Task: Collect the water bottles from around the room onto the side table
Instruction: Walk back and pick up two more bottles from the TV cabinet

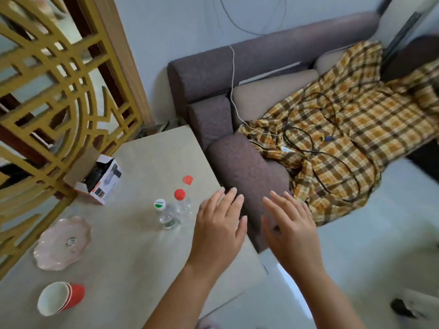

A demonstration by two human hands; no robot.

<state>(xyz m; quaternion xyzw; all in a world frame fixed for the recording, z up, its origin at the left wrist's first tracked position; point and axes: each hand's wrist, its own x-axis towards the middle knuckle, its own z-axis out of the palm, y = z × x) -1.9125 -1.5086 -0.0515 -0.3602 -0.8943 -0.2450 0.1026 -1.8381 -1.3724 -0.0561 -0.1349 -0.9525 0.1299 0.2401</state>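
Two clear water bottles stand upright and close together on the beige side table (pixel 133 248). One has a white and green cap (pixel 166 216), the other a red cap (pixel 182 202). A loose red cap (pixel 188 180) lies on the table behind them. My left hand (pixel 219 226) hovers just right of the bottles, over the table's right edge, fingers apart and holding nothing. My right hand (pixel 291 225) is spread open beside it, over the sofa arm and floor, also empty.
A pink scalloped dish (pixel 62 243), stacked red paper cups (pixel 60 298) and an open small box (pixel 99 180) share the table. A purple and beige sofa (pixel 242 91) with a plaid cloth (pixel 344 143) and cables stands to the right. A gold lattice screen (pixel 52 96) is at the left.
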